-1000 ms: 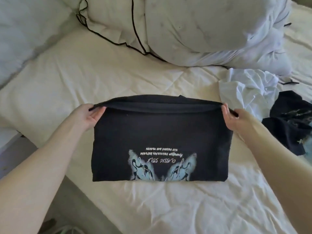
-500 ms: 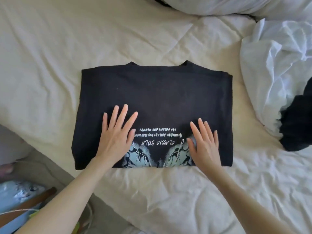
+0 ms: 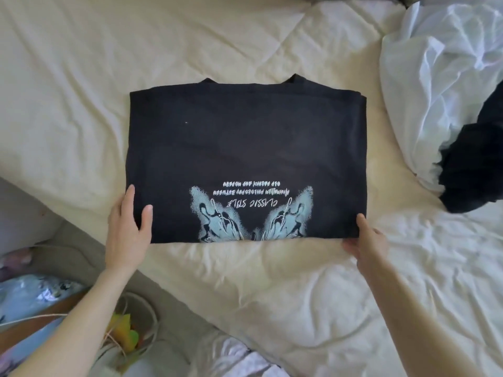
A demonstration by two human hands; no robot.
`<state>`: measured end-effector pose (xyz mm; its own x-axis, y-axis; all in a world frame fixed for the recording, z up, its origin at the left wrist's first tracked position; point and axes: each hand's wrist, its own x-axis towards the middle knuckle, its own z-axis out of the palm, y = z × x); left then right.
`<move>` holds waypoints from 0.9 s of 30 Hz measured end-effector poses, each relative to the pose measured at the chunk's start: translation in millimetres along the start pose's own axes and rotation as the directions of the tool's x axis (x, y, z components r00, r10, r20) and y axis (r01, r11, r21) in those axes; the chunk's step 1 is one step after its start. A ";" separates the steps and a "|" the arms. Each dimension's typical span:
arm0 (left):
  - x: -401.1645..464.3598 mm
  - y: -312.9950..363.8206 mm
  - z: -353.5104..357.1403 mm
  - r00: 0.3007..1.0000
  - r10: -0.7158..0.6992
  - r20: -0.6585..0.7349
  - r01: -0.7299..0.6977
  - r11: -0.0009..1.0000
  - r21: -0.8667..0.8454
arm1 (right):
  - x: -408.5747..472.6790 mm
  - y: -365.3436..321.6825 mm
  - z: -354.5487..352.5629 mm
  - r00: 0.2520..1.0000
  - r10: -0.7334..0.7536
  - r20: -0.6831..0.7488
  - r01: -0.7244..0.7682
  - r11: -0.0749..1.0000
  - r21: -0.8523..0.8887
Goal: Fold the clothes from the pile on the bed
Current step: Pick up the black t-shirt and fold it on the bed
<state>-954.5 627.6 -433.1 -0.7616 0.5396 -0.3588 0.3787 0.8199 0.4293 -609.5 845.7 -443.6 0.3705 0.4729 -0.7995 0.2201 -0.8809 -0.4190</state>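
Covering most of the view, the cream bed (image 3: 81,77) carries a folded black T-shirt (image 3: 245,148) at its middle, long axis left to right, collar at the far edge and its print upside down at the near edge. At right lies a white garment (image 3: 435,85) over a dark one (image 3: 473,170). The left hand (image 3: 128,229) pinches the shirt's near left corner; the right hand (image 3: 367,240) grips the near right corner.
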 end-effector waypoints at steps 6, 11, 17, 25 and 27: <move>-33.8 -8.7 14.4 0.655 -0.510 0.558 0.691 0.105 -0.715 | 3.0 -5.8 -14.5 0.917 0.307 0.254 -0.386 0.841 0.379; -37.8 -12.2 9.1 0.738 -0.452 0.500 0.565 0.010 -0.825 | -2.2 -1.7 -26.1 0.940 0.267 0.214 -0.328 0.879 0.346; -36.0 6.5 -1.9 0.781 -0.475 0.405 0.486 0.057 -0.872 | -10.4 -5.1 -18.9 0.993 0.118 0.028 -0.120 0.990 0.076; -48.2 23.8 -0.8 0.736 -0.582 0.345 0.420 -0.008 -0.908 | -74.0 49.1 40.2 0.338 -0.713 0.614 0.811 -0.110 -0.575; -54.2 36.6 -5.0 0.737 -0.612 0.287 0.391 0.040 -0.919 | -78.6 59.8 56.3 0.345 -0.498 0.795 0.831 -0.232 -0.506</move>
<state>-902.0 627.5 -393.8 -0.6424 -0.0499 -0.7648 -0.7661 0.0685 0.6390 -676.3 754.7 -430.1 -0.6995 0.5855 -0.4098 0.7132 0.6079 -0.3489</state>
